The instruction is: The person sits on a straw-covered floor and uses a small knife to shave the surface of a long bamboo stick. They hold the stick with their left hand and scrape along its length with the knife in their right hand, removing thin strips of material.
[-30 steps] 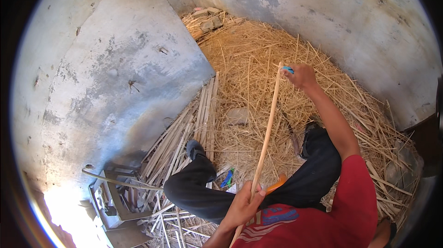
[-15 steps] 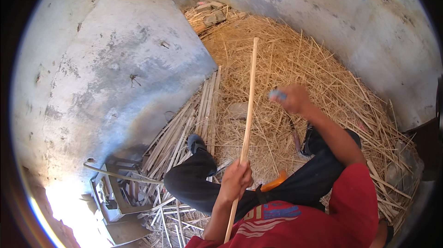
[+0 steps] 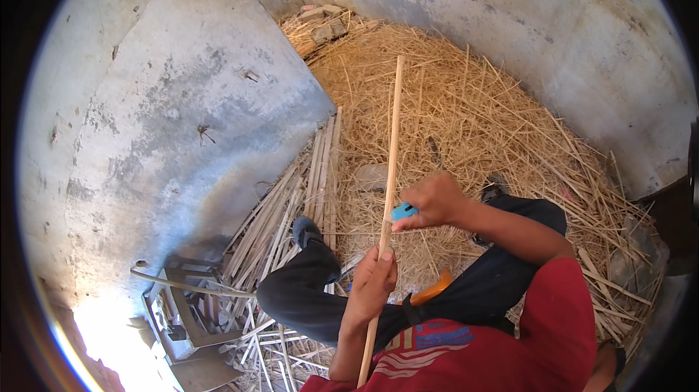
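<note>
A long, pale wooden strip (image 3: 394, 130) rises from my lap, slanting slightly and reaching past the straw in front of me. My left hand (image 3: 373, 279) is closed round its lower part. Just above, my right hand (image 3: 435, 201) is closed on a small blue-handled tool (image 3: 404, 211), which sits against the strip's right side or very near it. What the tool's working end looks like is hidden. A dark, thin object (image 3: 435, 151) shows on the straw beyond my right hand, partly covered by it.
Straw (image 3: 466, 108) covers the floor up to the curved wall (image 3: 561, 35). Wooden strips (image 3: 320, 173) lie piled left, beside a plastered partition (image 3: 196, 100). A broken frame (image 3: 193, 312) stands lower left. An orange curved object (image 3: 431, 290) is by my lap. Bricks (image 3: 328, 30) lie far back.
My right hand has come down and left with the blue-handled tool, from apart to beside the strip. The left hand still grips the strip. The view has shifted slightly.
</note>
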Available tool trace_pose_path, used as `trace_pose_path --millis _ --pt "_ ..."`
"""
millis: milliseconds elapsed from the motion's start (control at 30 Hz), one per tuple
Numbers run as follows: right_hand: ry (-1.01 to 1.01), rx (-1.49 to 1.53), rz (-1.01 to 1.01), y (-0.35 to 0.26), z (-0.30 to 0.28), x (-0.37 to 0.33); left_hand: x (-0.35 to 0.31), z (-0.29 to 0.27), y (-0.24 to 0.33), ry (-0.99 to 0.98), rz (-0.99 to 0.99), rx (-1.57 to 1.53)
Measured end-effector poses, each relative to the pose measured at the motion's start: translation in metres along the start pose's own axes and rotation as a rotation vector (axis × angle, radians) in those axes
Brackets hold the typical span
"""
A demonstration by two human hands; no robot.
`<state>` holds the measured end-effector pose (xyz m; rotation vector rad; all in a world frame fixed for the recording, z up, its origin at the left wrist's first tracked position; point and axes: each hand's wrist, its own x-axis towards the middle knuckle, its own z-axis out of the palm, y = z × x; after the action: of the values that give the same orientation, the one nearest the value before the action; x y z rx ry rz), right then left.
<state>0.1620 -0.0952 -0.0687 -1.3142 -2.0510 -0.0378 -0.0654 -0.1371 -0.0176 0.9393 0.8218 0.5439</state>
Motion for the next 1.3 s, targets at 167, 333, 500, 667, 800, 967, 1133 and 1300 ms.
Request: trace_pose_path --millis 167,333,500,667,800,967,1133,1300 --pt "-0.005 -0.117 0.304 0.053 0.002 0.007 -0.003 0.006 -0.003 -0.053 0.012 0.009" --pt "-0.013 -0.023 0.068 0.009 0.000 0.010 -0.001 0.001 0.006 -0.036 0.010 -0.002" --pt "-0.052 -0.202 0.400 0.084 -0.007 0.018 -0.013 0.001 -0.009 -0.068 -0.017 0.070" --pt "0.068 -0.063 0.111 0.021 0.001 0.019 -0.015 -0.013 -0.008 -0.058 -0.001 -0.032" --pt "0.090 -0.087 0.189 0.053 0.001 0.017 -0.024 -0.006 -0.004 -0.033 -0.025 0.176" --pt "0.024 -0.268 0.267 0.109 -0.014 0.028 -0.033 -0.008 -0.011 -0.055 -0.023 0.287" --pt "-0.029 -0.274 0.565 0.155 -0.036 0.037 -0.056 -0.003 -0.014 -0.114 -0.062 0.317" --pt "0.089 -0.530 0.294 0.205 -0.030 0.014 -0.067 -0.001 -0.017 -0.084 -0.185 0.170"
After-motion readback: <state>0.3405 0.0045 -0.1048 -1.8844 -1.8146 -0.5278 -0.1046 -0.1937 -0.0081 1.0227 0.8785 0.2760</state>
